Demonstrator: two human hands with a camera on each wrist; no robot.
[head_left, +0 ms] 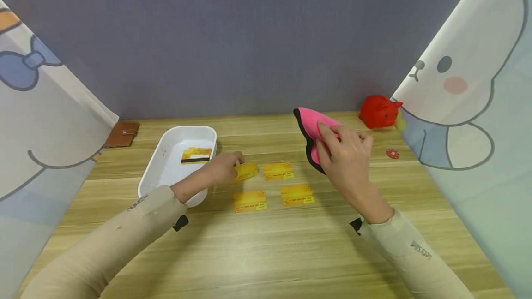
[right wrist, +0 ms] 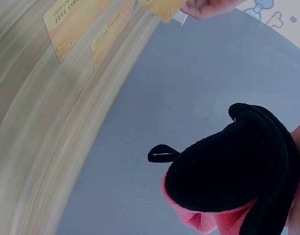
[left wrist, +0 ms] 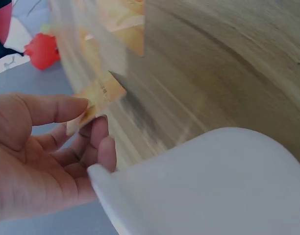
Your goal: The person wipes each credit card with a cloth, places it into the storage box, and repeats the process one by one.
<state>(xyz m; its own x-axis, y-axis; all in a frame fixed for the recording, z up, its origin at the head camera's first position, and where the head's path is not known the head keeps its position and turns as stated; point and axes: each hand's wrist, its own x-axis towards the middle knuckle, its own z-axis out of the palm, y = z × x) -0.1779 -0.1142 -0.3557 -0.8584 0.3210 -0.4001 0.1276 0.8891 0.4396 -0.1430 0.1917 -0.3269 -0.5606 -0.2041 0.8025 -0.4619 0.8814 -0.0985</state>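
Observation:
My left hand (head_left: 222,167) pinches a yellow bank card (head_left: 247,171) between thumb and fingers, just right of a white tray (head_left: 147,176). In the left wrist view this card (left wrist: 103,93) is tilted and lifted off the tabletop. Three similar cards lie flat: one card (head_left: 278,171) beside the held one, and two nearer me, a left card (head_left: 250,201) and a right card (head_left: 297,194). My right hand (head_left: 347,160) grips a pink cloth (head_left: 313,121) with black edging above the table. The right wrist view shows its black side (right wrist: 218,166) and small loop (right wrist: 162,153).
Inside the tray are yellow cards (head_left: 196,155), one showing a black stripe. A brown leather wallet (head_left: 122,134) lies at the back left. At the back right stand a red piggy bank (head_left: 379,112) and, nearer, a red chip (head_left: 392,153). A grey wall (head_left: 249,40) bounds the table.

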